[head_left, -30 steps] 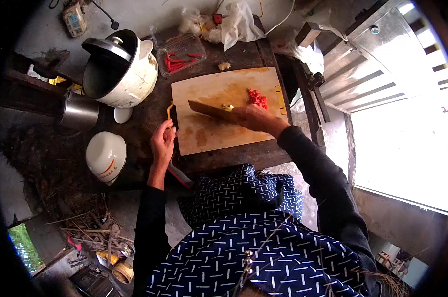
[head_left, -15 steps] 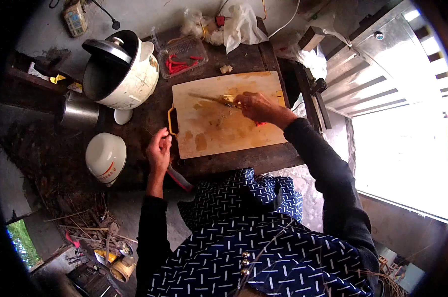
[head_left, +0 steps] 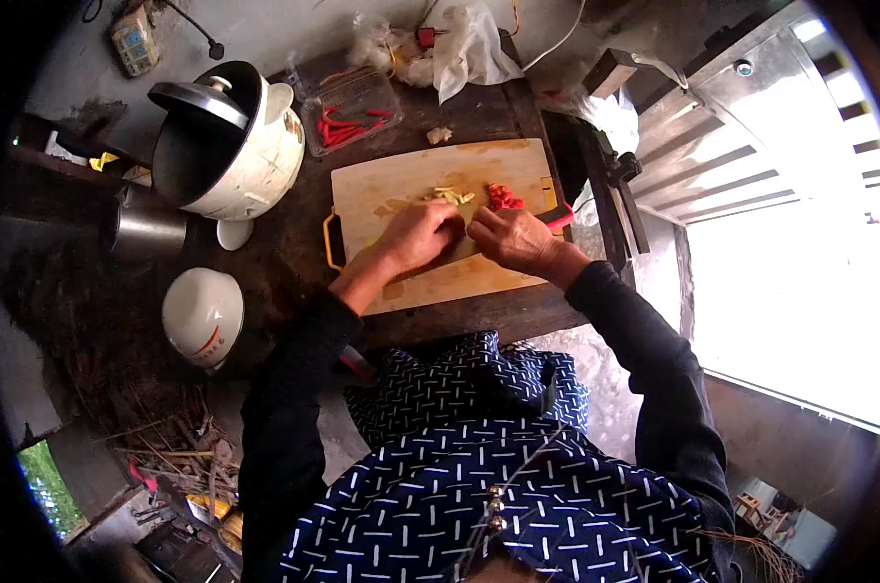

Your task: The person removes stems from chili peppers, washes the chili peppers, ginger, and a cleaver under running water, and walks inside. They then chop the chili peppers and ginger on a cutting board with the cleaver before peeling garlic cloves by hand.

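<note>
My right hand (head_left: pixel 514 239) is closed around a knife over the cutting board (head_left: pixel 382 185). The knife's red and black handle (head_left: pixel 559 219) sticks out past the hand, and the blade is mostly hidden. Close beside it, my left hand (head_left: pixel 419 238) has its fingers curled inward; whatever they hold is hidden. Pale yellow slivers (head_left: pixel 450 195) lie on the board just beyond my left fingers. To their right is a small pile of chopped red chilli (head_left: pixel 503 196). Wet brown stains mark the board.
A clear plastic box (head_left: pixel 357 109) holds red chillies at the back. On the left stand a large pot (head_left: pixel 251 160) with a tilted lid, a metal container (head_left: pixel 149 228) and a white enamel bowl (head_left: pixel 203 316). A knobbly pale piece (head_left: pixel 440 135) lies behind the board.
My left hand has moved from the board's left side to its middle, beside my right hand. The right hand has drawn nearer to me, uncovering the chopped chilli and the knife handle.
</note>
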{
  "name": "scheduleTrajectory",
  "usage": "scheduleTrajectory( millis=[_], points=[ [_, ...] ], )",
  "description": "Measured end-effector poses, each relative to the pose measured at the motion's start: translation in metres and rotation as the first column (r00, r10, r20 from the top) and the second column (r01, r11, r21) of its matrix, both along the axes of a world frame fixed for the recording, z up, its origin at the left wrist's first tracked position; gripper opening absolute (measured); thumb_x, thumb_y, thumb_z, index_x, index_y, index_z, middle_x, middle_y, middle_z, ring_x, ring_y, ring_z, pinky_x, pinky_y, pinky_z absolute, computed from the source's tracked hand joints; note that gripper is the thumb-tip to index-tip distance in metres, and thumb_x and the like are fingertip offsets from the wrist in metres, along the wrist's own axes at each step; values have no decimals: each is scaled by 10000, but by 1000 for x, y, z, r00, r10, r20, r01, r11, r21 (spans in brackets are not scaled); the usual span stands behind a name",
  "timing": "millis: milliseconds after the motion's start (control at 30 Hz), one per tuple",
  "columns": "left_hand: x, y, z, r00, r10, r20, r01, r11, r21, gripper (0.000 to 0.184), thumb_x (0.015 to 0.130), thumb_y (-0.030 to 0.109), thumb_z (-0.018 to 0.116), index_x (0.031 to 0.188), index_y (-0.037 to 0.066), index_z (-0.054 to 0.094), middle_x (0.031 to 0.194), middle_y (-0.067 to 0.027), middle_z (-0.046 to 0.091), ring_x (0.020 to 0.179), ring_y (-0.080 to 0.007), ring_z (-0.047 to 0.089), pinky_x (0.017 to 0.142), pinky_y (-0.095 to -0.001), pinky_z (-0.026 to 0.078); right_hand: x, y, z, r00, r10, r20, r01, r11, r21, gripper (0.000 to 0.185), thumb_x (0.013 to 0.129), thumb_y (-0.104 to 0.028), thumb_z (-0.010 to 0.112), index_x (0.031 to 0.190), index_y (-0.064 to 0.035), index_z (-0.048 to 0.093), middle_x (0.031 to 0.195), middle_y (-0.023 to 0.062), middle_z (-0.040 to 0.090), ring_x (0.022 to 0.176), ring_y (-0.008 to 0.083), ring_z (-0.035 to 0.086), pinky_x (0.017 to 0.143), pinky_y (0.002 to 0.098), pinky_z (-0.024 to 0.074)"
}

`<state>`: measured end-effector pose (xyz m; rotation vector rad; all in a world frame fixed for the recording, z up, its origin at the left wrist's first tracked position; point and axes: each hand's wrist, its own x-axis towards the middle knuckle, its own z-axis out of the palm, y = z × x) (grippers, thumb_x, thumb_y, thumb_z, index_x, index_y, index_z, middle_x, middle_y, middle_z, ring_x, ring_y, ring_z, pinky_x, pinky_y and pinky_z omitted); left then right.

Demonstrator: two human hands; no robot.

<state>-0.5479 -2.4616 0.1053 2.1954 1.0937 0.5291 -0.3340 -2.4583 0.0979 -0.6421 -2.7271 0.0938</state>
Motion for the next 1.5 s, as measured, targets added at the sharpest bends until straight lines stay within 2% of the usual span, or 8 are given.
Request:
scheduleTrajectory(
  millis=[267, 333, 467, 600, 767, 933, 1233, 1500],
  points=[
    [-3, 49, -45, 988, 148, 44, -144, 986, -88, 123, 794, 105, 552, 848, 27, 631, 811, -156, 636, 774, -316, 623, 673, -388, 482, 18, -3, 4, 992, 64, 111, -69, 997, 44, 219, 749, -175, 551, 924, -56, 495, 883, 90, 494, 703, 210, 570, 574, 305, 491],
    [-1, 49, -35, 970, 195, 148, -197, 980, -5, 118, 806, 90, 572, 877, 13, 627, 751, -119, 636, 685, -204, 627, 612, -307, 482, 20, -3, 6, 990, 60, 130, -65, 997, 35, 200, 734, -163, 571, 880, -48, 495, 857, 89, 488, 678, 212, 563, 573, 309, 489],
    [25, 36, -29, 970, -121, 211, 128, 992, -20, 97, 786, 81, 597, 859, 24, 624, 807, -129, 625, 742, -256, 618, 670, -338, 481, 18, -4, -1, 992, 57, 111, -62, 997, 42, 205, 757, -146, 535, 939, -57, 507, 989, 98, 518, 718, 217, 578, 574, 324, 501],
    [21, 49, -25, 999, -48, 6, 48, 999, -7, 117, 777, 101, 592, 865, 24, 605, 818, -142, 614, 762, -307, 606, 673, -373, 473, 15, -1, 17, 972, 214, 101, -217, 976, 19, 175, 749, -152, 531, 891, -55, 498, 840, 84, 487, 662, 216, 556, 562, 328, 484],
    [-33, 100, -12, 973, 220, 65, -223, 974, 48, 150, 802, 127, 598, 911, 28, 626, 833, -118, 651, 745, -214, 636, 650, -317, 488, 54, 3, 18, 988, -153, 11, 153, 987, -55, 173, 711, -117, 600, 834, -41, 505, 836, 80, 477, 694, 228, 558, 566, 327, 498],
    [-93, 195, -57, 871, 477, 118, -486, 871, 71, 129, 813, 80, 602, 933, 33, 605, 791, -61, 634, 721, -121, 587, 649, -269, 467, 68, 26, -9, 723, -691, -3, 658, 689, -303, 246, 722, -74, 590, 924, -40, 453, 901, 126, 467, 723, 327, 563, 566, 425, 482],
    [-32, 272, -33, 927, 374, 38, -375, 911, 172, 199, 830, 138, 519, 991, 65, 612, 943, -171, 634, 883, -343, 602, 748, -424, 472, 56, 51, -54, 543, -840, 26, 742, 465, -484, 241, 770, -171, 590, 945, -60, 465, 981, 188, 461, 817, 401, 555, 631, 496, 476],
    [-41, 307, -47, 934, 290, -208, -268, 955, 127, 202, 757, 136, 583, 927, 42, 638, 977, -166, 615, 925, -349, 577, 774, -423, 461, 52, 53, -58, 667, -739, 95, 727, 619, -296, 241, 781, -176, 597, 963, -75, 475, 956, 155, 453, 892, 340, 551, 652, 426, 503]
  ],
)
